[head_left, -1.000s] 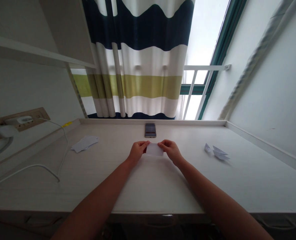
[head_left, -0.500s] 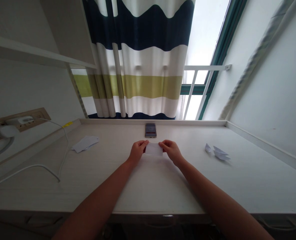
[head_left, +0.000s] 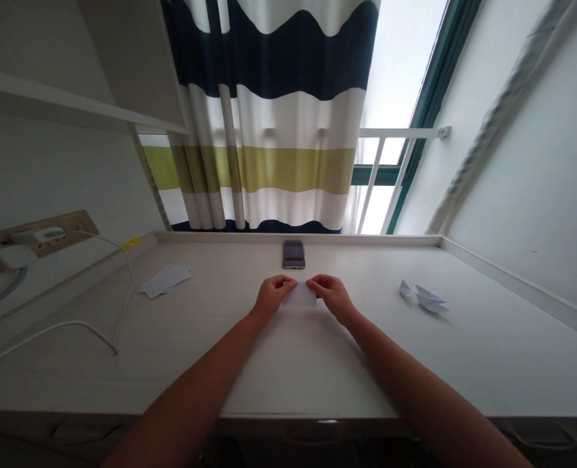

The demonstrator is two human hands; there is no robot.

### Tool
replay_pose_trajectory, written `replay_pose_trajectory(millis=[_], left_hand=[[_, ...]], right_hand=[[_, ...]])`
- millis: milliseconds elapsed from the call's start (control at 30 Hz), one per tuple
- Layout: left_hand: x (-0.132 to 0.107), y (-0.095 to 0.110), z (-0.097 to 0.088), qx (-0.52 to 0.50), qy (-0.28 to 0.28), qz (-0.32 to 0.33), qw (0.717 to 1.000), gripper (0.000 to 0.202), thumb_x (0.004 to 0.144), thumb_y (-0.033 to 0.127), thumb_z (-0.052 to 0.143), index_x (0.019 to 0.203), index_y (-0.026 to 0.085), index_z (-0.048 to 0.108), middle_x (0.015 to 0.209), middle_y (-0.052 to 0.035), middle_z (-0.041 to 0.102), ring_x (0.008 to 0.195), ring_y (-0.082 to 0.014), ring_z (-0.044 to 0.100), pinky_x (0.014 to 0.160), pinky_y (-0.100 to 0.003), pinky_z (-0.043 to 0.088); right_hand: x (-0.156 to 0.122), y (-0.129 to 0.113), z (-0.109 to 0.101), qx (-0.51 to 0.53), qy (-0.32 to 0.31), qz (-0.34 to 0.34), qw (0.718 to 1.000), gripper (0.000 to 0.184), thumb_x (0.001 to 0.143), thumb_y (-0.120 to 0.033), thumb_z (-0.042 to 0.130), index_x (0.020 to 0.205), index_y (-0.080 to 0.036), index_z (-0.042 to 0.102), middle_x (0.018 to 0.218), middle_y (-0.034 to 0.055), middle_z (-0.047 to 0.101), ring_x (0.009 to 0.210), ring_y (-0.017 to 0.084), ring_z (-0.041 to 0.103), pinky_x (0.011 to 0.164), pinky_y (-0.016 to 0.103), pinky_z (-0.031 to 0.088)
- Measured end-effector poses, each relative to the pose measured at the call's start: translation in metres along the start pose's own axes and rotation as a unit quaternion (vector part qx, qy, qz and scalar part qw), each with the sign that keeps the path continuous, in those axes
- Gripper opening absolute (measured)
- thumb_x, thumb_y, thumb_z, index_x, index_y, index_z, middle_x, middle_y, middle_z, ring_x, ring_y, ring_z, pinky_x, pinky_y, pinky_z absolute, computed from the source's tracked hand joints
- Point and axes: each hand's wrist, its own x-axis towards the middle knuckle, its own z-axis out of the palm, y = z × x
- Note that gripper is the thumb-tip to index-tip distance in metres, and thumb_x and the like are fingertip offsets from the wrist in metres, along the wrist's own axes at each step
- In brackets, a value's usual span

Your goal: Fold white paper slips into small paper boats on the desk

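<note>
A small white sheet of paper (head_left: 300, 296) is held between my two hands, just in front of the phone. My left hand (head_left: 271, 293) pinches its far left part between thumb and fingers. On the other side, my right hand (head_left: 332, 294) grips the far right part the same way, its thumb close to the left thumb. The paper's near edge faces me; whether it touches the desk I cannot tell. Behind the hands a phone (head_left: 294, 254) lies with its screen lit.
Several white sheets (head_left: 166, 281) lie in a loose pile at the left. Folded paper pieces (head_left: 430, 299) rest at the right on the white desk (head_left: 308, 383). A white cable (head_left: 117, 338) runs from the wall socket (head_left: 49, 233) across the left side. A raised rim borders the back.
Both thumbs have moved inward along the paper's far edge, closer to each other. The far edge now sits slightly lower in view. Other things stay in place.
</note>
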Motion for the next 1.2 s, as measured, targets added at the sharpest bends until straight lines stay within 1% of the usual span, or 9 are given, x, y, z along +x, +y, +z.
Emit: replay_pose_trajectory(millis=[167, 267, 367, 500, 600, 700, 800, 967, 1200], left_hand=[[-0.0007, -0.0013, 0.0016, 0.007, -0.032, 0.01, 0.999, 0.022, 0.06, 0.034, 0.061, 0.064, 0.012, 0.06, 0.058, 0.0002, 0.055, 0.053, -0.0095, 0.046, 0.051, -0.021, 0.035], [0.0001, -0.0029, 0.0023, 0.016, -0.041, 0.013, 0.999, 0.023, 0.06, 0.034, 0.062, 0.065, 0.012, 0.061, 0.06, -0.0009, 0.056, 0.055, -0.01, 0.047, 0.051, -0.021, 0.037], [0.0007, -0.0033, 0.0026, 0.0, -0.027, -0.004, 1.0, 0.024, 0.059, 0.035, 0.062, 0.065, 0.012, 0.061, 0.06, -0.0011, 0.055, 0.055, -0.0104, 0.048, 0.049, -0.021, 0.037], [0.0003, -0.001, 0.0025, -0.039, 0.009, -0.028, 0.999, 0.025, 0.059, 0.036, 0.063, 0.066, 0.012, 0.061, 0.061, -0.0014, 0.056, 0.057, -0.0115, 0.05, 0.049, -0.021, 0.041], [-0.0007, 0.0014, 0.0024, -0.053, 0.01, -0.035, 0.998, 0.024, 0.058, 0.035, 0.064, 0.066, 0.012, 0.061, 0.063, -0.0025, 0.057, 0.06, -0.0127, 0.052, 0.051, -0.022, 0.044], [-0.0013, 0.0021, 0.0029, -0.045, -0.013, -0.04, 0.998, 0.022, 0.056, 0.032, 0.065, 0.066, 0.012, 0.061, 0.064, -0.0032, 0.058, 0.062, -0.0132, 0.053, 0.049, -0.022, 0.044], [-0.0014, 0.0007, 0.0039, -0.037, -0.042, -0.046, 0.997, 0.02, 0.055, 0.028, 0.065, 0.066, 0.013, 0.06, 0.063, -0.0021, 0.058, 0.057, -0.0112, 0.052, 0.047, -0.021, 0.043], [-0.0005, -0.0015, 0.0042, -0.034, -0.049, -0.042, 0.997, 0.018, 0.056, 0.027, 0.064, 0.066, 0.013, 0.059, 0.061, -0.0007, 0.057, 0.052, -0.009, 0.05, 0.047, -0.021, 0.042], [-0.0002, 0.0002, 0.0029, -0.04, -0.019, -0.024, 0.999, 0.022, 0.057, 0.031, 0.064, 0.069, 0.012, 0.06, 0.066, -0.0032, 0.058, 0.062, -0.0135, 0.053, 0.048, -0.022, 0.043]], right_hand=[[0.0011, 0.0038, -0.0016, -0.02, -0.001, -0.031, 0.999, 0.024, 0.059, -0.037, 0.064, 0.061, -0.014, 0.056, 0.054, -0.0029, 0.052, 0.051, 0.008, 0.045, 0.049, 0.022, 0.035], [0.0006, 0.0032, -0.001, -0.021, 0.002, -0.026, 0.999, 0.024, 0.06, -0.037, 0.063, 0.062, -0.014, 0.057, 0.054, -0.0032, 0.051, 0.05, 0.007, 0.044, 0.048, 0.021, 0.034], [-0.001, 0.0011, 0.0003, -0.001, -0.014, -0.01, 1.0, 0.025, 0.061, -0.038, 0.063, 0.064, -0.014, 0.057, 0.056, -0.0024, 0.054, 0.051, 0.008, 0.046, 0.048, 0.022, 0.036], [-0.002, -0.0007, 0.0006, 0.018, -0.041, 0.017, 0.999, 0.026, 0.056, -0.036, 0.067, 0.068, -0.015, 0.058, 0.063, 0.0003, 0.06, 0.059, 0.012, 0.054, 0.053, 0.026, 0.044], [-0.0006, -0.0005, -0.001, 0.013, -0.012, 0.007, 1.0, 0.026, 0.055, -0.035, 0.068, 0.07, -0.015, 0.058, 0.065, 0.0011, 0.061, 0.06, 0.013, 0.055, 0.054, 0.027, 0.046], [0.0015, 0.0006, -0.0025, 0.021, 0.023, -0.021, 0.999, 0.028, 0.055, -0.036, 0.067, 0.072, -0.016, 0.058, 0.066, 0.0008, 0.061, 0.059, 0.013, 0.055, 0.053, 0.027, 0.045], [0.0027, 0.0013, -0.0027, 0.044, 0.042, -0.036, 0.997, 0.029, 0.055, -0.037, 0.067, 0.072, -0.016, 0.057, 0.066, 0.0005, 0.061, 0.061, 0.013, 0.055, 0.055, 0.027, 0.044], [0.0024, 0.0012, -0.0019, 0.058, 0.04, -0.037, 0.997, 0.029, 0.054, -0.037, 0.068, 0.071, -0.016, 0.057, 0.066, 0.0003, 0.061, 0.062, 0.013, 0.054, 0.057, 0.027, 0.044], [0.0031, 0.0021, -0.0026, 0.041, 0.024, -0.026, 0.999, 0.029, 0.054, -0.037, 0.068, 0.068, -0.015, 0.056, 0.063, -0.0002, 0.06, 0.058, 0.012, 0.054, 0.054, 0.027, 0.045]])
